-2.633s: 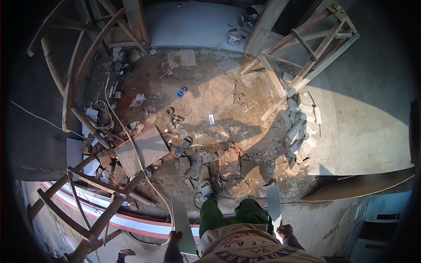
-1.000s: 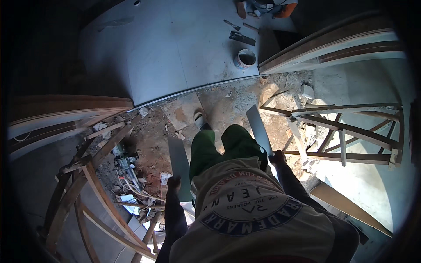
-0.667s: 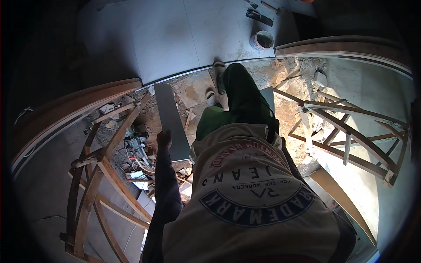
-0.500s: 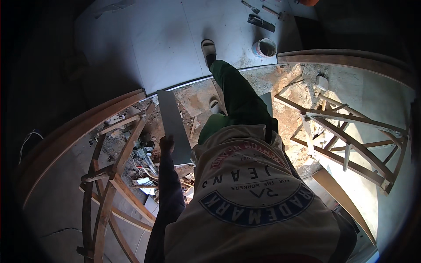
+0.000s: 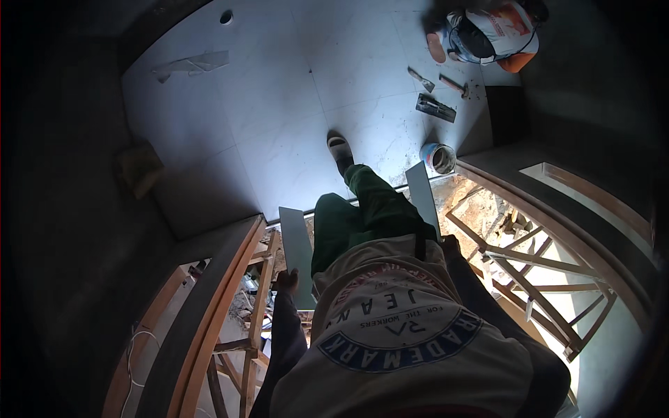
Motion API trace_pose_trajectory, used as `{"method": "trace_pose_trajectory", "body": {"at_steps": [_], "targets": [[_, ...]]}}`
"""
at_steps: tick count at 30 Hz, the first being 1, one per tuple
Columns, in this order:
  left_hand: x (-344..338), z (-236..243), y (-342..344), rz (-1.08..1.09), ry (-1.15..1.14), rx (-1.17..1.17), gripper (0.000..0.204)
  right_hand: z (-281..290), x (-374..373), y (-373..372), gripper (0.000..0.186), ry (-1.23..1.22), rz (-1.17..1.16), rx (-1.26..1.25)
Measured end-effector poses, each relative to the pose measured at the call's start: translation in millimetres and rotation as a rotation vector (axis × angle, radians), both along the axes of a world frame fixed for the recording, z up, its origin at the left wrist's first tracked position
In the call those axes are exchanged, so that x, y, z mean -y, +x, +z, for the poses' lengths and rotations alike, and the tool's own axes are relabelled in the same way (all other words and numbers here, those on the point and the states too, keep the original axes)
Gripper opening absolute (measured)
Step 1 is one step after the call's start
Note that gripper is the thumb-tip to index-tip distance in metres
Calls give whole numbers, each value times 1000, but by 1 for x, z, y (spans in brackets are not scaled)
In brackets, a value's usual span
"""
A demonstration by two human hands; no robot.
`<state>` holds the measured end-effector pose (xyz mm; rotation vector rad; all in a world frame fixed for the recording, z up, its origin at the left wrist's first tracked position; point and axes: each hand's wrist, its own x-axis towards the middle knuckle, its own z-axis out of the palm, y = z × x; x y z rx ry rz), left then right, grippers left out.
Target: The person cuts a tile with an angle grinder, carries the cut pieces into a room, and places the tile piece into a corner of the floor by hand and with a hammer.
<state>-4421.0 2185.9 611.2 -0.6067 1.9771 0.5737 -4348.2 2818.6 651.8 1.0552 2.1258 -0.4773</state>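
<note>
Gray left board (image 5: 294,240) gripped at outer edge by closed left hand (image 5: 287,281), beside left leg (image 5: 330,226); right board (image 5: 422,196) clasped by shadowed right hand (image 5: 451,245), its finger detail obscured. Sandal (image 5: 339,145) planted on tiled floor (image 5: 272,97). Bucket (image 5: 429,156) set beyond right board; trowel (image 5: 436,108), scraper (image 5: 421,79) and wooden-handled tool (image 5: 454,85) laid near co-worker (image 5: 491,38).

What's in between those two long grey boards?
Legs in green trousers come between the left board and right board, as the head view shows.
</note>
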Motion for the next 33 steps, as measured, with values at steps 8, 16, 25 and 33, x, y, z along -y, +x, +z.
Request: {"method": "trace_pose_trajectory", "body": {"at_steps": [8, 16, 25, 33], "targets": [[43, 8, -213, -158, -12, -273, 52, 32, 23, -325, 53, -39, 13, 12], [75, -19, -534, -257, -55, -93, 53, 34, 79, -514, 47, 48, -46, 55], [37, -42, -820, -300, 77, -271, 55, -69, 80, -564, 36, -50, -228, -39], [-44, 16, -1041, -628, -244, -231, 60, -43, 69, -782, 31, -218, -405, 94]]}}
